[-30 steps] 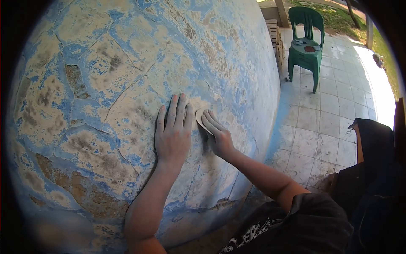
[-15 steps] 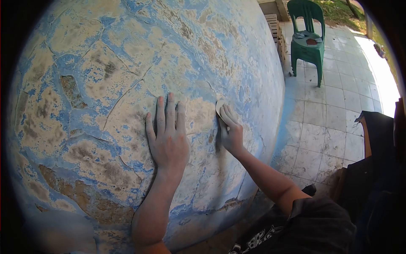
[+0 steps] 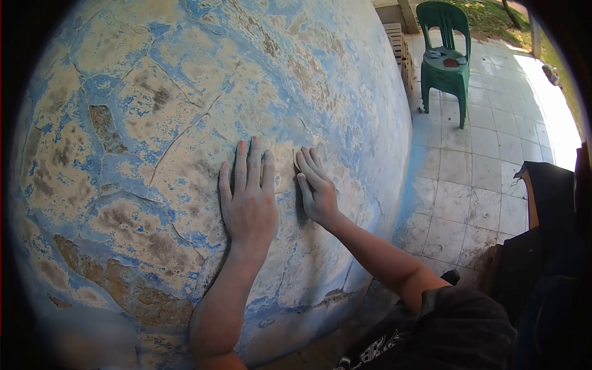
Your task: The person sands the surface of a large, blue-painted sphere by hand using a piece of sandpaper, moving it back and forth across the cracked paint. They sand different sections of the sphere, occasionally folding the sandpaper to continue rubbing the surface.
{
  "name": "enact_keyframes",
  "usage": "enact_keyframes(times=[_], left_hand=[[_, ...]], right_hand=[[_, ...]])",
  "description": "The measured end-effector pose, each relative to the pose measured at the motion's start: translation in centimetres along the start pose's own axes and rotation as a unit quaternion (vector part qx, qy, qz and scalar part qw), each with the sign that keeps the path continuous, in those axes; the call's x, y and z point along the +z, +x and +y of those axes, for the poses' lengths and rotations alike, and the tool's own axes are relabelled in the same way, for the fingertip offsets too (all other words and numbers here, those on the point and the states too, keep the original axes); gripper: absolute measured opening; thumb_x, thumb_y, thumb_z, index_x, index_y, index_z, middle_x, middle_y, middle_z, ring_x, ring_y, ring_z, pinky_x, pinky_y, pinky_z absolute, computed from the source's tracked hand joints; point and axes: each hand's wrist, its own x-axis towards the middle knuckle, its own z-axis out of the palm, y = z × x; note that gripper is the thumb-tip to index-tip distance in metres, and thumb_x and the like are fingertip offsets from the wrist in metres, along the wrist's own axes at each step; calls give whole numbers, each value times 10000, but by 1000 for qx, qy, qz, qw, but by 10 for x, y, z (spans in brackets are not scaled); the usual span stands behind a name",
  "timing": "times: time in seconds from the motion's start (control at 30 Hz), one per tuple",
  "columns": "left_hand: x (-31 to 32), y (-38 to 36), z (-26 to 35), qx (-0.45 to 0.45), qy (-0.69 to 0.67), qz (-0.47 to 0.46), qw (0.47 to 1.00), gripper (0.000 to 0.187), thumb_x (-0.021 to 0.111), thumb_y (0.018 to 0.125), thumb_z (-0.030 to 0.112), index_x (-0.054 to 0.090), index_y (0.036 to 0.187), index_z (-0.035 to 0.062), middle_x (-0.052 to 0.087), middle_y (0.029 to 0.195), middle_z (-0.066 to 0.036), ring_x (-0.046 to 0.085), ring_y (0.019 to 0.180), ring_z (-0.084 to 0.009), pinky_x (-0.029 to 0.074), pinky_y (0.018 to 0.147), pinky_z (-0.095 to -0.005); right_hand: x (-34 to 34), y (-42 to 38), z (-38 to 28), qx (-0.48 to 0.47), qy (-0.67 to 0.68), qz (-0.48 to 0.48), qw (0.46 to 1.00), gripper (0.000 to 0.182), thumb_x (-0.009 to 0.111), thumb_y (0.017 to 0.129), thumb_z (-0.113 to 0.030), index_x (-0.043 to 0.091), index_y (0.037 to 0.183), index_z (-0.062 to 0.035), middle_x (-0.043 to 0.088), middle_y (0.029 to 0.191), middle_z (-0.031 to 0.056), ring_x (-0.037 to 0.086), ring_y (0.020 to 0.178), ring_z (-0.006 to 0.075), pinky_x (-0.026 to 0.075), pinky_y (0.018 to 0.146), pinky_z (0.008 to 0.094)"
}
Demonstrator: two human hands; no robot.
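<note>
A wall (image 3: 185, 80) with worn blue and cream paint fills the left and middle of the view. My left hand (image 3: 250, 200) lies flat against it, fingers stretched upward, holding nothing. Just to its right, my right hand (image 3: 319, 190) presses a pale, round-edged piece of sandpaper (image 3: 296, 161) onto the wall. Only the sandpaper's left edge shows; the fingers cover the rest. Grey dust coats both hands and the forearms.
Bare brownish patches (image 3: 145, 301) mark the lower wall. A green plastic chair (image 3: 445, 73) with small items on its seat stands on the tiled floor (image 3: 453, 191) at the right. Slatted crates (image 3: 399, 52) are behind the wall's edge. Dark objects (image 3: 555, 191) stand at far right.
My right hand has slid left along the wall with the sandpaper, closer to my left hand. My left hand stays flat in nearly the same place.
</note>
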Motion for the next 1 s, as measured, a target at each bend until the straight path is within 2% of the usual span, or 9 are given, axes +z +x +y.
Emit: enact_keyframes(times=[0.07, 0.13, 0.17, 0.27, 0.4, 0.5, 0.67, 0.77, 1.0], left_hand=[[0, 1, 0, 0, -4, 4, 1000, 620, 684, 941, 106, 602, 1554, 142, 395, 1785, -56, 297, 1678, -256, 231, 1346, -520], [0, 0, -1, 1, -7, 7, 1000, 614, 679, 944, 104, 604, 1552, 143, 397, 1784, -56, 298, 1677, -257, 233, 1345, -517], [0, 0, 0, 3, -2, 3, 1000, 611, 677, 946, 108, 604, 1552, 143, 399, 1783, -57, 298, 1677, -257, 235, 1346, -514], [0, 0, 0, 4, -4, 0, 1000, 610, 674, 948, 113, 601, 1554, 142, 400, 1782, -58, 296, 1678, -257, 233, 1348, -511], [-1, -1, -1, 4, -21, 1, 1000, 609, 677, 945, 114, 605, 1549, 141, 394, 1784, -61, 293, 1679, -256, 227, 1351, -510], [-3, 0, 0, 2, -16, -4, 1000, 603, 674, 951, 119, 604, 1550, 140, 392, 1784, -63, 290, 1680, -255, 224, 1353, -511], [-1, -1, -1, 9, -24, 9, 1000, 596, 677, 956, 134, 604, 1548, 134, 398, 1780, -66, 292, 1679, -256, 228, 1350, -511], [-1, 1, -2, 7, -14, 4, 1000, 593, 680, 956, 139, 608, 1544, 133, 401, 1779, -66, 294, 1678, -256, 232, 1347, -510], [-2, 0, -1, 5, -27, 7, 1000, 578, 675, 957, 129, 620, 1532, 132, 410, 1775, -63, 302, 1675, -254, 244, 1343, -508]], right_hand=[[-5, -9, -9, -62, -14, -67, 996, 483, 633, 1102, -110, 595, 1578, -42, 518, 1670, 220, 407, 1601, 428, 380, 1298, 493], [-17, 7, 13, -91, -75, -48, 992, 470, 635, 1098, -104, 606, 1560, -25, 538, 1647, 230, 430, 1587, 429, 401, 1283, 492], [-15, 15, 20, -7, -27, 24, 999, 451, 629, 1096, -94, 622, 1539, -11, 560, 1625, 234, 451, 1573, 430, 420, 1267, 488], [-8, 25, 2, 35, -47, 56, 997, 444, 637, 1087, -88, 633, 1523, -5, 575, 1611, 233, 466, 1562, 434, 438, 1251, 487], [-13, 16, -14, -98, -55, -47, 993, 430, 650, 1078, -105, 656, 1499, -18, 612, 1576, 229, 496, 1534, 455, 423, 1271, 498], [-13, 29, -9, -16, -120, 20, 992, 436, 662, 1072, -127, 655, 1492, -8, 623, 1563, 228, 520, 1519, 437, 424, 1276, 502], [-6, 8, -37, -93, -55, -47, 993, 438, 661, 1067, -117, 651, 1489, 0, 632, 1545, 237, 537, 1507, 415, 452, 1252, 494], [-9, 25, -10, -1, -79, 14, 997, 451, 672, 1061, -112, 650, 1498, -2, 610, 1572, 232, 525, 1515, 423, 459, 1247, 467], [-10, 17, -20, -98, -77, -28, 992, 443, 670, 1061, -91, 652, 1494, 6, 604, 1570, 255, 505, 1530, 426, 452, 1250, 485]])
